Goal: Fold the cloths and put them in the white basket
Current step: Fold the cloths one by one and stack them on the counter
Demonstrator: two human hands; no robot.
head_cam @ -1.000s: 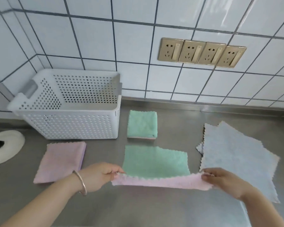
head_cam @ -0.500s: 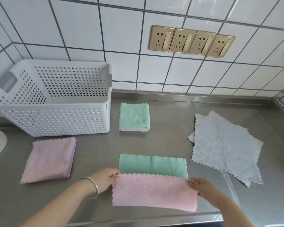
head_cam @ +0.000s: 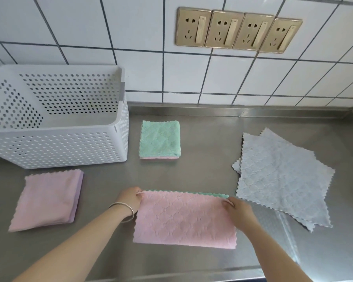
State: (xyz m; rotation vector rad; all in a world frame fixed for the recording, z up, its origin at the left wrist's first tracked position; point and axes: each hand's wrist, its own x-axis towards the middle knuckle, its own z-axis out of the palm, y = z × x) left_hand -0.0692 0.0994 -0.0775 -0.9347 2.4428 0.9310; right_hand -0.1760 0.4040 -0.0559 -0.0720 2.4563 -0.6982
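A pink-and-green cloth (head_cam: pixel 184 218) lies folded in half on the steel counter, pink side up, with a thin green edge showing along its far side. My left hand (head_cam: pixel 129 198) pinches its far left corner and my right hand (head_cam: pixel 237 210) pinches its far right corner. The white perforated basket (head_cam: pixel 69 147) stands at the back left with nothing visible inside. A folded green cloth (head_cam: pixel 160 139) lies beside the basket. A folded pink-purple cloth (head_cam: pixel 47 198) lies in front of it. Unfolded grey cloths (head_cam: pixel 281 178) lie stacked at the right.
The steel counter (head_cam: pixel 204 171) meets a white tiled wall with a row of gold sockets (head_cam: pixel 238 30). The counter's front edge runs just below the pink cloth. A bangle sits on my left wrist.
Both hands carried the cloth's near edge away from me onto its far edge, so the green face is now covered and the pink side faces up.
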